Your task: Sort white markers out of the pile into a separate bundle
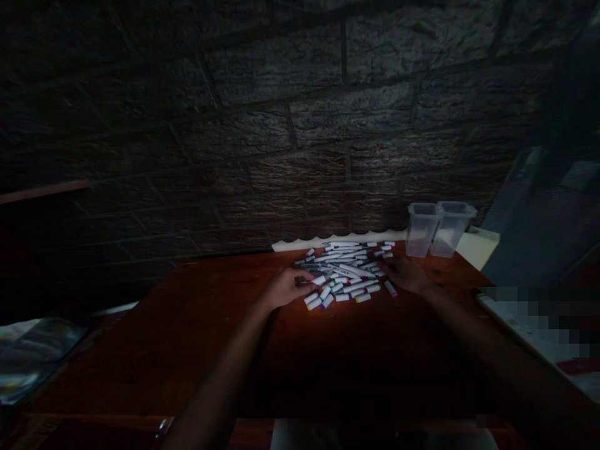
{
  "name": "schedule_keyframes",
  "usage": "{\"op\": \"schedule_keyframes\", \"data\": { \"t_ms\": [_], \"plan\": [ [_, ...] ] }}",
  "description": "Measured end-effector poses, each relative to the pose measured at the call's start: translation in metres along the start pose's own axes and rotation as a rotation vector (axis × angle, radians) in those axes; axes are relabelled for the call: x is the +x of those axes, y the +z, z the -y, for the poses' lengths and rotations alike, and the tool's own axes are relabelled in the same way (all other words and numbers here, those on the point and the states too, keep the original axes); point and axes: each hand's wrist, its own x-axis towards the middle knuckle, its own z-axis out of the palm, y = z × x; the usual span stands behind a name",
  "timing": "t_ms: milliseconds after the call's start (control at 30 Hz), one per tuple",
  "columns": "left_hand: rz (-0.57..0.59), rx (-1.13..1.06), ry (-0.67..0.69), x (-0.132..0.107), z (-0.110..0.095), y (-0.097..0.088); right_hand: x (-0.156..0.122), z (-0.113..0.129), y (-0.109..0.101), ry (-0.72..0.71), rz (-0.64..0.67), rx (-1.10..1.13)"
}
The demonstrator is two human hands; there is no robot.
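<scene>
A pile of white markers (pixel 344 255) and loose white caps with coloured ends lies on the brown wooden table (pixel 187 331). At the pile's left edge, my left hand (pixel 285 287) pinches a white marker cap (pixel 319 280) between thumb and fingers. On the other side, my right hand (pixel 407 275) reaches in from the right, its fingertips among the markers; in the dim light I cannot make out whether they grip one. Several caps lie along the near side of the pile, among them a cap with a pinkish end (pixel 390 288) close to my right hand.
Two clear plastic containers (pixel 423 231) stand at the back right. Behind the pile runs a pale wavy-edged strip (pixel 300 242), against a dark brick wall (pixel 304 162). A shiny plastic-like item (pixel 42 350) lies at the far left.
</scene>
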Motion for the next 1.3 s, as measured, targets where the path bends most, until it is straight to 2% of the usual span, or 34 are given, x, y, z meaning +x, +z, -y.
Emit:
{"op": "schedule_keyframes", "data": {
  "t_ms": [133,200,300,433,500,567,900,1167,1233,1300],
  "plan": [
    [-0.23,-0.292,-0.05,0.003,0.006,-0.008,-0.001,0.0,0.0,-0.004,-0.016,0.009],
    [-0.315,-0.301,-0.11,0.004,0.014,-0.015,-0.001,0.0,0.0,-0.015,-0.014,-0.008],
    [-0.37,-0.026,-0.306,-0.002,0.028,-0.031,-0.001,0.0,-0.002,-0.006,-0.004,0.004],
    [-0.407,0.428,-0.761,-0.017,0.038,-0.052,-0.001,0.0,-0.002,0.009,0.026,0.012],
    [-0.396,0.488,-0.892,-0.023,0.042,-0.058,-0.001,-0.001,-0.001,0.0,0.016,0.006],
    [-0.384,0.472,-0.947,-0.027,0.046,-0.061,0.0,-0.002,0.001,0.003,0.001,0.01],
    [-0.395,0.433,-0.927,-0.029,0.059,-0.059,0.0,-0.004,0.002,0.01,0.029,0.041],
    [-0.406,0.501,-0.963,-0.032,0.063,-0.062,-0.001,-0.003,0.003,0.02,0.018,0.053],
    [-0.42,0.568,-0.927,-0.03,0.06,-0.058,-0.002,-0.002,0.002,0.015,0.024,0.06],
    [-0.47,0.656,-0.804,-0.024,0.054,-0.051,-0.002,-0.002,0.0,0.016,0.029,0.047]
  ]
}}
